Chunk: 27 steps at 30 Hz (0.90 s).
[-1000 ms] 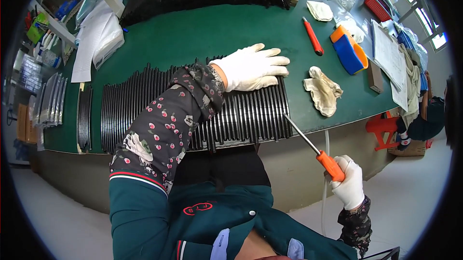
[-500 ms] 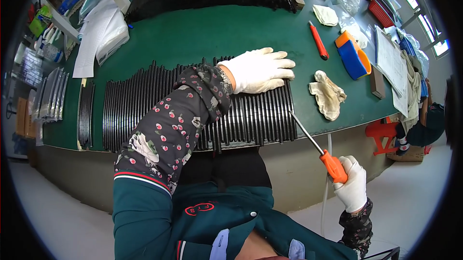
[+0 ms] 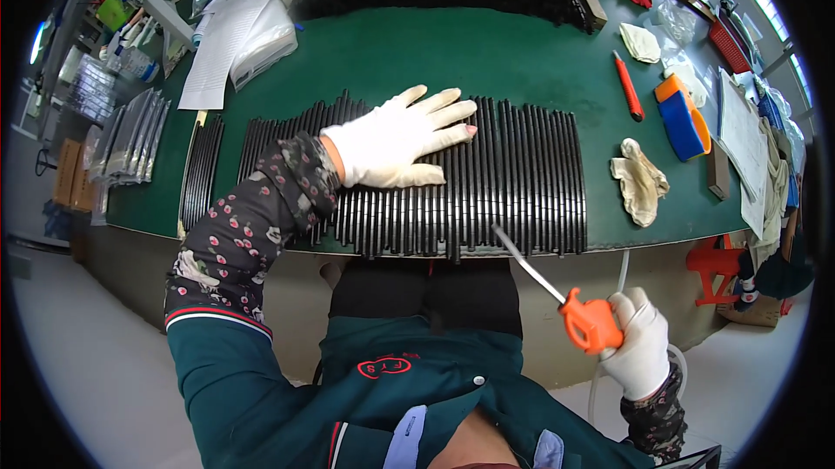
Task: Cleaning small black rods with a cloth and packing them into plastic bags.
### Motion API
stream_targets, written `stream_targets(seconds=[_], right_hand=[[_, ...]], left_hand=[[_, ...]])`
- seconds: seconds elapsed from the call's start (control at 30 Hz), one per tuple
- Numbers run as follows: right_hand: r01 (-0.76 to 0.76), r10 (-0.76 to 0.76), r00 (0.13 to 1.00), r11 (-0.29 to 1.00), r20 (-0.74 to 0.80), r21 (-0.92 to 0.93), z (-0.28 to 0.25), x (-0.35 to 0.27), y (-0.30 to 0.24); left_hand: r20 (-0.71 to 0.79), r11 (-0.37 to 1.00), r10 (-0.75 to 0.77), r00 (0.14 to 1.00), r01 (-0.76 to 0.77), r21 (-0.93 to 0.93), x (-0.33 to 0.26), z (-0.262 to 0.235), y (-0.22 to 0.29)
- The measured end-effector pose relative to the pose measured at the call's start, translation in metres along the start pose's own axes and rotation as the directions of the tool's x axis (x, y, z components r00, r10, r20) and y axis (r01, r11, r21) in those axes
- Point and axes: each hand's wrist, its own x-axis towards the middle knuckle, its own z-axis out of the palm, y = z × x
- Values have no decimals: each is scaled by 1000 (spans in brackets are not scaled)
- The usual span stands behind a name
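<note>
Seen from my own head, the left of two side-by-side fisheye lenses looks steeply down past my dark-green cloth shirt [image 3: 444, 375] onto the green-topped table [image 3: 417, 52], near edge bowing across mid-frame, my white-gloved left hand [image 3: 393, 140] and white-gloved right hand [image 3: 639, 347] within arm's reach.

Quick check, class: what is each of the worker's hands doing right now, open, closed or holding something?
Left hand: open, fingers spread, laid across the black rods.
Right hand: closed, holding the orange blow gun.
</note>
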Motion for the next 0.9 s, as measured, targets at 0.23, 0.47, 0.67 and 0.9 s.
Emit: stream_targets(seconds=[0.23,0.47,0.67,0.9], right_hand=[[19,-19,999,1000,38,-15,-3,10,-14],[51,-50,999,999,-9,3,1,5,-35],[114,-114,993,993,-10,-2,-12,17,-67],[212,-210,977,962,27,-172,0,51,-75]], left_hand=[[-102,999,-29,994,24,-41,-1,9,0],[-141,999,-32,989,27,-42,-3,10,1],[-301,998,-15,953,33,56,-45,-17,-13],[-16,961,-266,964,266,77,-137,-4,-11]])
